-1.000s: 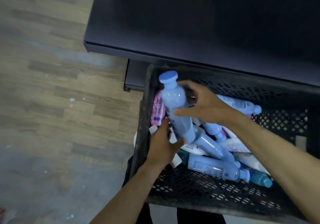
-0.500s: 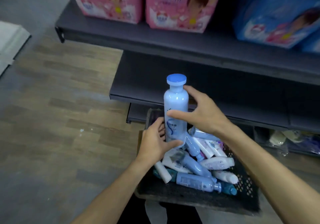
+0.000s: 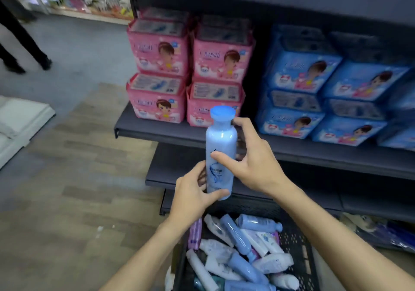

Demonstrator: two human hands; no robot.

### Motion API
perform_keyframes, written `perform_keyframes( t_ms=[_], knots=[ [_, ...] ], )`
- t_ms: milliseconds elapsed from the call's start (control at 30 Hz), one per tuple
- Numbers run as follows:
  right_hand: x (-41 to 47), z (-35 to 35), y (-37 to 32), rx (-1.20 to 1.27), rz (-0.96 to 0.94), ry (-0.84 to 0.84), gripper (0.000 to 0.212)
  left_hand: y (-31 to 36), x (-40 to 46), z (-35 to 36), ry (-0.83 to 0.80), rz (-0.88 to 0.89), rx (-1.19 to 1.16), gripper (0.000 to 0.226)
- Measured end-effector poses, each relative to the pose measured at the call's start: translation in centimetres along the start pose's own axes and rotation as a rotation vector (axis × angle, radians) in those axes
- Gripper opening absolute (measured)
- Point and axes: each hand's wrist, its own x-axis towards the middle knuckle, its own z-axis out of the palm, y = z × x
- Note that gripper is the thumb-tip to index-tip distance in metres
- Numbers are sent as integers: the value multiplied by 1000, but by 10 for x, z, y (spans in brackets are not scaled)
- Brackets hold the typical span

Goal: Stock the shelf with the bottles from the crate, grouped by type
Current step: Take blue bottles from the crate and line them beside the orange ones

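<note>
Pale blue bottle (image 3: 221,153) held upright above the crate (image 3: 298,245), in front of the shelf (image 3: 157,131): glossy plastic, round body, flat disc cap (brighter blue), printed swirl label. Left hand (image 3: 193,192) grips its base, fingers curled; right hand (image 3: 253,158) holds mid-body. Crate is black perforated plastic, bottles heaped inside.

Single head-worn wide-angle view, facing forward and down.

The camera is looking from the person's head down along both forearms, sitting close to the left hand (image 3: 190,192) and right hand (image 3: 253,162) at frame centre. It is facing the shelf (image 3: 157,131) ahead, taking in the crate (image 3: 298,241) directly below and the floor (image 3: 67,156) stretching away at left.
</note>
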Motion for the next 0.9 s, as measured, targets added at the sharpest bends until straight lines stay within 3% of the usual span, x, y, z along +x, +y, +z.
perform_keyframes(
  t_ms=[600, 733, 900],
  knots=[
    [63, -155, -190, 64, -368, 182, 59, 244, 52, -44, 265, 684, 325, 71],
    [79, -180, -231, 52, -453, 229, 57, 295, 57, -56, 313, 763, 356, 71],
    [114, -199, -262, 71, -479, 268, 56, 340, 81, -69, 358, 735, 351, 66]
  ],
)
